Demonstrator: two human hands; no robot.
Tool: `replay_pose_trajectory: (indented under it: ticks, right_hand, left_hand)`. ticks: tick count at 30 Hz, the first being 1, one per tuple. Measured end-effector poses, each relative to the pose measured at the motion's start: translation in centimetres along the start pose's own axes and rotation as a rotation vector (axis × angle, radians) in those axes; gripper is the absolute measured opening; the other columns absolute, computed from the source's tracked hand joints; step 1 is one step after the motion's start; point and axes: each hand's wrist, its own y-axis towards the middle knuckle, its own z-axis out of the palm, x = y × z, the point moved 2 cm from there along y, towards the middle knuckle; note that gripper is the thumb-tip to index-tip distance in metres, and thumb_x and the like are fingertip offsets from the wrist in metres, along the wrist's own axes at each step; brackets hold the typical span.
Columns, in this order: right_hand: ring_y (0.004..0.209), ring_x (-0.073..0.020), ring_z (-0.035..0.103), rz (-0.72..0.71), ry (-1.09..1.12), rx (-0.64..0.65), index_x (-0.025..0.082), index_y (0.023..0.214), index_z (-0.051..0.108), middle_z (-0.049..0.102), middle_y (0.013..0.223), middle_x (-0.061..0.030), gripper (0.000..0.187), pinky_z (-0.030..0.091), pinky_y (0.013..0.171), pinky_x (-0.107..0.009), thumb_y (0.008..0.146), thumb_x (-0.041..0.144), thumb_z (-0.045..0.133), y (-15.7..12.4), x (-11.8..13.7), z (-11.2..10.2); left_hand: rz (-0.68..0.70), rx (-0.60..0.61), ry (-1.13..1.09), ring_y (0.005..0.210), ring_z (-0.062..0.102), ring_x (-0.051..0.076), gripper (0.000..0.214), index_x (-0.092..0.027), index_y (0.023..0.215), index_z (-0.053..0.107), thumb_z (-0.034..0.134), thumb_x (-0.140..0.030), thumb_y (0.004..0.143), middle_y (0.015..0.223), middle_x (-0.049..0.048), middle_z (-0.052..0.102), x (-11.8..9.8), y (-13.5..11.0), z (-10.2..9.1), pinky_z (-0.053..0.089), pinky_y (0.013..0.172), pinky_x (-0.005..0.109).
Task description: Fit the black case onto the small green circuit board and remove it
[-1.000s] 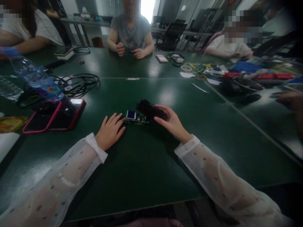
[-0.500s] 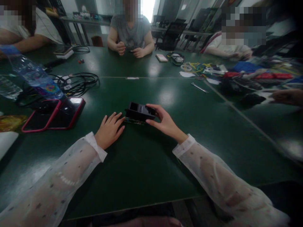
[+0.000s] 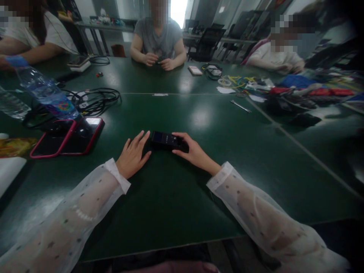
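Observation:
A black plastic housing point(image 3: 162, 140) with a rectangular window and a row of small holes or buttons lies on the green table point(image 3: 170, 189) in front of me. My right hand point(image 3: 187, 147) grips its right end, thumb on the near side and fingers on the far side. Flat on the table at the housing's left end rests my left hand point(image 3: 133, 154), fingers spread; I cannot tell whether its fingertips touch the housing. No circuit board shows under the housing now.
Two red-edged phones point(image 3: 82, 140), a tilted plastic bottle point(image 3: 47, 91) and coiled black cables point(image 3: 99, 100) are to the left. Right of centre lies a wrench point(image 3: 240, 106), with a pile of cables and parts point(image 3: 307, 85) beyond. Other people sit around the table.
My right hand has lowered the tilted housing, which now lies flatter and hides the green circuit board seen under it before. The left hand has barely moved. The hand at the far right has left view.

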Motion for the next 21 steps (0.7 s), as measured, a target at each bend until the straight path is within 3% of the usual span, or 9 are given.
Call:
replay_pose_trajectory:
  ticks: [12,21]
  right_hand:
    - [0.124,-0.0276,0.052,-0.116,-0.117,-0.031,0.031,0.136,0.042,0.053,0.132,-0.0078,0.056,0.044,0.106,-0.056,0.086,0.021,0.064,-0.49,0.45,0.42]
    - [0.124,-0.0272,0.051,-0.184,-0.097,-0.022,0.032,0.133,0.042,0.051,0.13,-0.0078,0.054,0.043,0.106,-0.055,0.085,0.019,0.064,-0.55,0.49,0.65]
  left_hand:
    - [-0.02,0.052,0.035,0.141,0.036,0.032,0.062,-0.018,0.155,0.016,0.039,-0.038,0.1,0.151,0.0147,0.041,-0.2,0.07,-0.06,0.027,0.114,0.057]
    - [-0.026,0.077,0.035,0.142,0.034,0.031,0.058,-0.017,0.152,0.026,0.041,-0.033,0.099,0.152,0.0135,0.041,-0.43,0.2,-0.29,0.026,0.115,0.057]
